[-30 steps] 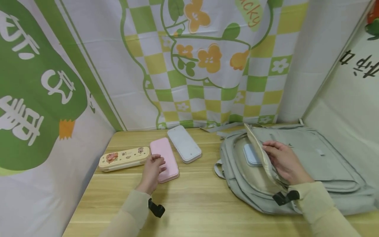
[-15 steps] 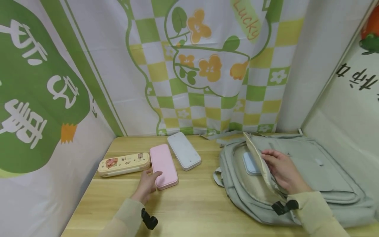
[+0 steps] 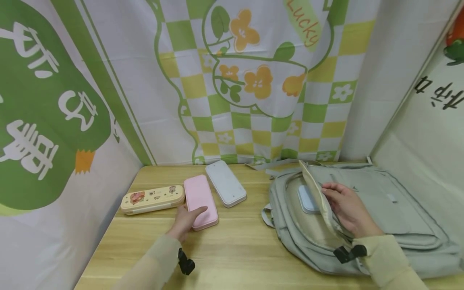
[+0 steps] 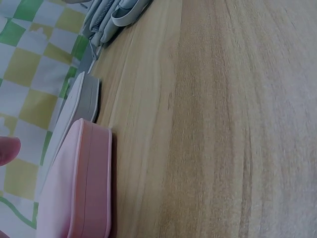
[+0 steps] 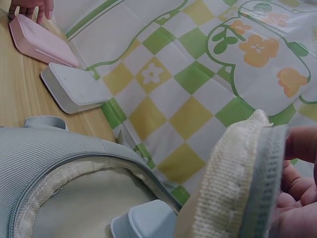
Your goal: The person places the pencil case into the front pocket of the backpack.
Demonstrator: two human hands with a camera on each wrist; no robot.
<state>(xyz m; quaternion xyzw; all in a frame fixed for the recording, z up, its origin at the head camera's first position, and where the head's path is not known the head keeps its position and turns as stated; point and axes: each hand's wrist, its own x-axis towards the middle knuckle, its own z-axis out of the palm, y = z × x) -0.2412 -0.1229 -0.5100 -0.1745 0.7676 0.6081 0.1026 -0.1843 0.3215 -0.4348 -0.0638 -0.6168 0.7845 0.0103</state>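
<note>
A pink pencil case (image 3: 197,191) lies on the wooden table. My left hand (image 3: 184,222) is at its near left side, the thumb stretched out over the lid. In the left wrist view the thumb tip (image 4: 9,149) appears apart from the pink case (image 4: 91,183). On the right, my right hand (image 3: 349,207) pinches the edge of the front pocket flap (image 5: 233,183) of a grey-green backpack (image 3: 384,177), lifting it. Inside that pocket sits a light blue case (image 3: 308,199), partly hidden by the flap.
Left of the pink case is a cream pencil case (image 3: 156,201) with bear pictures. A white pencil case (image 3: 225,183) lies to its right. Patterned cloth (image 3: 250,133) hangs behind the table (image 3: 239,245). Straps of the backpack reach toward the cloth.
My left hand has come down beside the pink case, and its thumb now reaches further right over the lid. The right hand keeps holding the flap. The head view has shifted slightly.
</note>
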